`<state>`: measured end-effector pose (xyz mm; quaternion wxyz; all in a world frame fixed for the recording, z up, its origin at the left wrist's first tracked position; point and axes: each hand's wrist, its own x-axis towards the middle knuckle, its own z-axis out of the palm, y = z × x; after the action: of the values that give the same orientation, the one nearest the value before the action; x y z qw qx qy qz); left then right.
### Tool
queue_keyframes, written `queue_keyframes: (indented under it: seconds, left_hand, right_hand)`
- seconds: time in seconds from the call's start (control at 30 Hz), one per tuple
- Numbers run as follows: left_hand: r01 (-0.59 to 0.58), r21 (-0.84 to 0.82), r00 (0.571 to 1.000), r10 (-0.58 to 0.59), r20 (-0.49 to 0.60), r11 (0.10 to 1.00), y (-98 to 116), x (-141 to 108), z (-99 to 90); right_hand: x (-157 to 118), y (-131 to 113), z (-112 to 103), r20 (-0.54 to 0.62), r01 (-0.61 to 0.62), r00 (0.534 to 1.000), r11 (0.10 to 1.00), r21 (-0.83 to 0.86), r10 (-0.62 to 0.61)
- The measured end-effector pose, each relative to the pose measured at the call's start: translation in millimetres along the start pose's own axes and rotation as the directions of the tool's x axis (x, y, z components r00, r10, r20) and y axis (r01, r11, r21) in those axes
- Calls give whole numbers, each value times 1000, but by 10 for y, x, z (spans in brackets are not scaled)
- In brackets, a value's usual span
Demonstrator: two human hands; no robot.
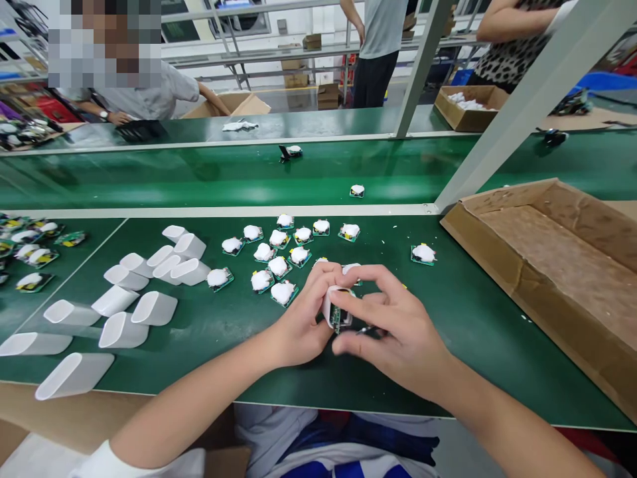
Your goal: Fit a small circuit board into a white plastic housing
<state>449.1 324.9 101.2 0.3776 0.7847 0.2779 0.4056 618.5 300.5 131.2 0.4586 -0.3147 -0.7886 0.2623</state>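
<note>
My left hand [311,318] is wrapped round a white plastic casing [328,307], its opening turned toward my right hand. A green circuit board [336,320] shows at that opening, partly within the casing. My right hand [393,332] reaches in from the right, index finger and thumb curled about the board's end. Something thin and dark shows by the right thumb; I cannot make out what it is. Just beyond both hands lie several circuit boards with white tops [282,292], one partly hidden by my fingers. Empty white casings [122,330] lie on the left.
A cardboard tray [547,279] fills the right of the green table [398,378]. More boards [32,255] are heaped at far left. Behind a white rail, a green conveyor [209,176] carries a board [357,191]. A slanted post [517,119] rises at right; other people are across the line.
</note>
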Motion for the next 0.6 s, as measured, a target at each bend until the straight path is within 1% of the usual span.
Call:
queue_keyframes:
  seconds: [0.07,0.13,0.2,0.3,0.33,0.37,0.4,0.43,0.47,0.5,0.53,0.6]
  left_hand:
    - [-7,20,1000,7,-9,1000,-11,-20,18]
    - [10,51,1000,-9,-13,999,-18,-37,40]
    - [21,69,1000,-20,-11,997,-21,-44,58]
    - [39,29,999,-39,-20,999,-17,-31,69]
    - [60,6,998,-60,-27,998,-15,-22,68]
    - [87,-20,996,-88,-35,996,-14,-12,64]
    - [115,-50,992,-117,-45,992,-14,-3,60]
    - [138,-83,988,-143,-55,987,-17,6,55]
    - [153,-118,985,-161,-68,981,-22,13,50]
    - [157,-151,982,-171,-85,976,-28,19,45]
    - [153,-177,979,-174,-109,972,-36,24,41]
    - [137,-193,972,-169,-165,972,-50,32,33]
  right_hand:
    - [1,37,22,-53,-136,989,989,51,138]
    - [9,79,56,-84,-279,954,956,94,287]
    - [28,114,86,-74,-358,926,924,133,369]
    - [80,164,66,-7,-365,928,915,173,372]
    - [101,191,35,-15,-355,931,914,196,364]
    - [121,232,-8,-57,-339,932,916,213,358]
    - [141,288,-60,-138,-316,927,925,212,348]
    - [161,363,-116,-246,-293,911,938,184,332]
    - [179,452,-173,-353,-283,883,951,125,309]
    - [197,551,-225,-432,-291,858,956,37,278]
    - [215,652,-270,-469,-314,847,948,-56,253]
    - [244,818,-330,-423,-370,868,907,-203,260]
